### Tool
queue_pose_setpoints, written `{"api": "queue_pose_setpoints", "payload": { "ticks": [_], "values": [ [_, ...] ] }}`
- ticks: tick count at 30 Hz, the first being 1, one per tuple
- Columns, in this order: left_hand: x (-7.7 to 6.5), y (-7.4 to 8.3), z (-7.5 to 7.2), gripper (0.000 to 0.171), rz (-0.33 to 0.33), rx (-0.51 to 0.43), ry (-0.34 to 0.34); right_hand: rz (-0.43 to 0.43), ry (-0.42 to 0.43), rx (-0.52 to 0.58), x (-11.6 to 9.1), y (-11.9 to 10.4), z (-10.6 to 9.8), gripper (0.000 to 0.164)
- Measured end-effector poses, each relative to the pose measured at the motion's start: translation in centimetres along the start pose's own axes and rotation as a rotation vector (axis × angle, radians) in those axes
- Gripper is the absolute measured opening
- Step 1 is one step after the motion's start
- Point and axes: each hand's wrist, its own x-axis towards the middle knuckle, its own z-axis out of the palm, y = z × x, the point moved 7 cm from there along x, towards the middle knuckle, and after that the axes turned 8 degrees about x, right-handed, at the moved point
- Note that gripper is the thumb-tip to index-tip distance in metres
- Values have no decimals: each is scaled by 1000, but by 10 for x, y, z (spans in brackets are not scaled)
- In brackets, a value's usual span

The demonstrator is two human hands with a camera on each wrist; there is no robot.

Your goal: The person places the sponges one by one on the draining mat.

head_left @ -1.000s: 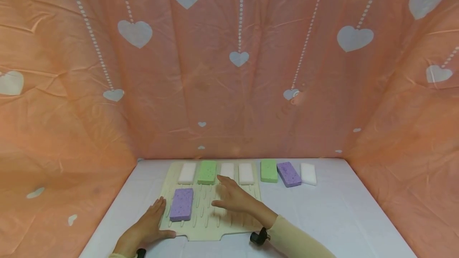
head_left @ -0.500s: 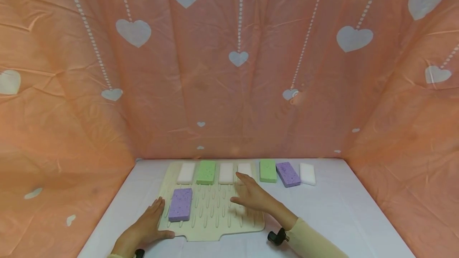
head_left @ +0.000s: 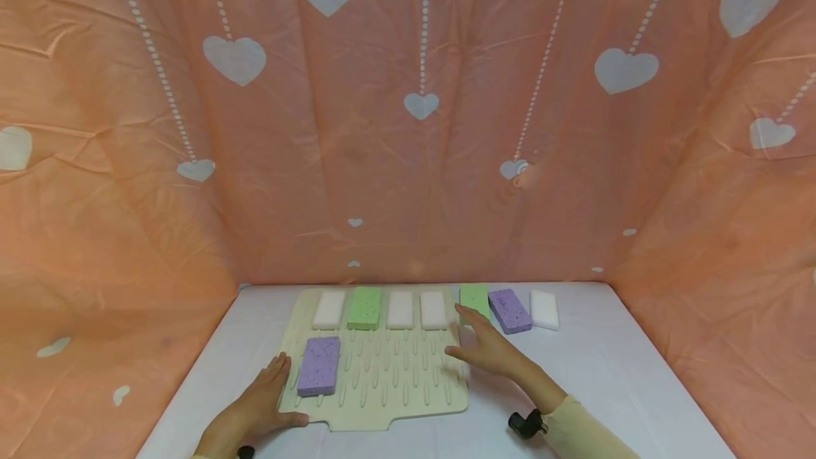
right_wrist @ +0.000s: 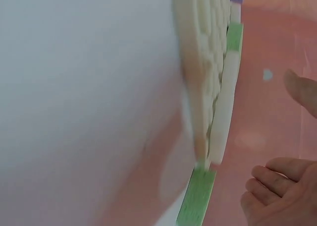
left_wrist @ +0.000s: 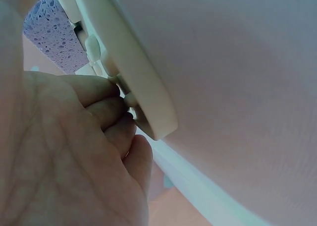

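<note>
A cream ridged board lies on the table. Along its back edge sit a white sponge, a green sponge and two more white sponges. A purple sponge lies at the board's front left. My left hand rests against the board's left side, its fingers touching the edge in the left wrist view. Above the board's right edge is my right hand, fingers extended, holding nothing. It partly covers a second green sponge lying off the board.
Right of that green sponge, a tilted purple sponge and a white sponge lie on the white-covered table. An orange curtain with pale hearts encloses the back and sides.
My right hand has moved rightward across the board, from over the middle white sponge to the board's right edge. The left hand stays at the left side, and the sponges have kept their places.
</note>
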Motion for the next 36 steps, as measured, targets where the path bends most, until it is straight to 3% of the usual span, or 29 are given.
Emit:
{"api": "queue_pose_setpoints", "payload": {
  "ticks": [10,15,22,36],
  "values": [
    [2,-3,1,137,-37,-7,-30,75,24,-41,-17,31,-36,99],
    [2,-5,3,137,-21,-22,-13,53,19,-49,-25,44,-50,98],
    [6,-11,6,141,-18,-11,-10,6,93,-76,-29,59,-81,94],
    [4,-5,4,137,-51,11,-49,74,117,-145,-29,90,-125,99]
  ]
}}
